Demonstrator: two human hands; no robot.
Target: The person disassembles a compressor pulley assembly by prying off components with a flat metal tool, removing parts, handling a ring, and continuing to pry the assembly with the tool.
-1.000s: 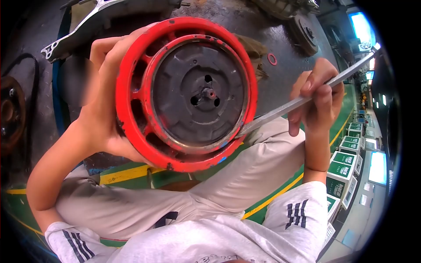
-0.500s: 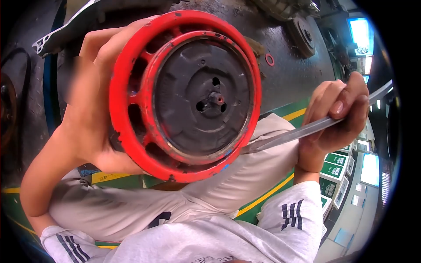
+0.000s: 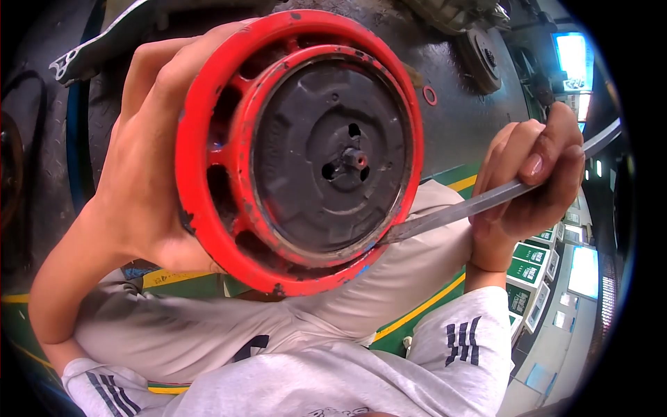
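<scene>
My left hand (image 3: 149,139) grips a round red metal drum (image 3: 196,132) from its left side, fingers behind the rim and thumb underneath. Openings pierce the drum's outer ring. Set inside its inner ring is a black metal disc (image 3: 299,181), with a short shaft stub and three holes at its centre. In my right hand (image 3: 538,174) is a long flat grey pry bar (image 3: 458,215), held in closed fingers. The bar's tip lies at the drum's lower right edge, by the inner ring; whether it is wedged in a gap I cannot tell.
Behind the drum is a dark metal worktop (image 3: 455,132) bearing a red ring (image 3: 430,96), a round metal part (image 3: 479,62) and a metal casting (image 3: 462,14). A metal bracket (image 3: 66,66) lies at upper left. Green-and-white boxes (image 3: 526,271) stand at right. My legs are below the drum.
The drum has shifted slightly right and turned a little in my left hand. The pry bar's tip stays at its lower right edge; my right hand has barely moved.
</scene>
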